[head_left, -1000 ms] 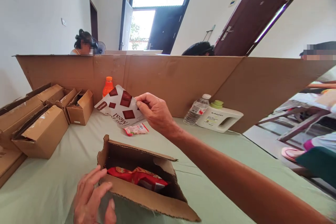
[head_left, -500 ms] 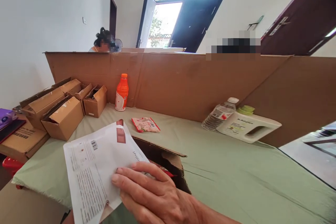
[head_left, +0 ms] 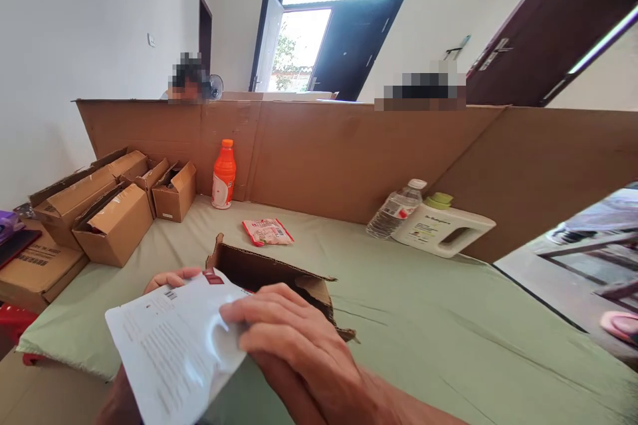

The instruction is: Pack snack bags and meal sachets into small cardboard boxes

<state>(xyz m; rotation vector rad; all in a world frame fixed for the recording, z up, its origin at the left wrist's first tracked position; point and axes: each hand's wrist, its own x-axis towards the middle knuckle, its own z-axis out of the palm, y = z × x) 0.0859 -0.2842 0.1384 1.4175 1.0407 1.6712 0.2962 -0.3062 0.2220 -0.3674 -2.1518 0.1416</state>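
A white flat pouch (head_left: pixel 169 352), printed with small text and a barcode, tilts in front of me. Behind its top left edge is my left hand (head_left: pixel 172 280), closed on it, with only some fingers and the wrist showing. My right hand (head_left: pixel 304 339) grips the pouch's right side, fingers lying across its face and the thumb hidden. Just beyond the pouch stands an open cardboard box (head_left: pixel 279 270), partly covered by the pouch and my right hand. Past the box lies a small red and white packet (head_left: pixel 268 232).
Several cardboard boxes (head_left: pixel 117 222) stand at the left. An orange bottle (head_left: pixel 224 174), a clear plastic bottle (head_left: pixel 396 209) and a white jug (head_left: pixel 443 229) line a tall cardboard partition (head_left: pixel 319 159). Green cloth (head_left: pixel 438 332) covers the table. Two people's heads show beyond the partition.
The pouch has tipped back and dropped lower, exposing more of the open box. My left hand's fingers now show at its top edge. The view has shifted slightly right.
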